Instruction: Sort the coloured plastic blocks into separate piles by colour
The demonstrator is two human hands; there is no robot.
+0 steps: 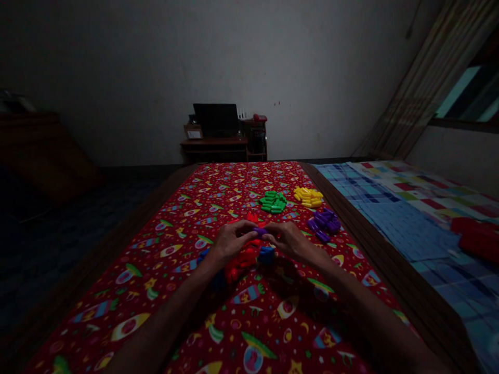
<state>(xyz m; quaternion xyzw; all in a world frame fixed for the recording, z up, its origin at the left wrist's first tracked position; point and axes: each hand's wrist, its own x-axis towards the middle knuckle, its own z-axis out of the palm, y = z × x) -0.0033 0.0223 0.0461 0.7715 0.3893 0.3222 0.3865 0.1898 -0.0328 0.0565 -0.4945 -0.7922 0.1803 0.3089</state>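
A small purple plastic piece (260, 232) is pinched between my two hands, above the middle of the table. My left hand (231, 240) grips its left end with thumb and fingertips. From the other side, my right hand (287, 239) has its fingertips closed on the right end. Beneath and around my hands lie red plastic pieces (246, 258), partly hidden by them. A few blue plastic pieces (266, 254) show just below the held piece, and others peek out beside my left wrist.
Toward the right lie heaps of purple pieces (324, 223), green pieces (273, 201) and yellow pieces (307, 197). A red patterned cloth (249, 324) covers the long table. A bed (413, 223) stands at the right; a desk with a monitor (216, 119) is against the wall.
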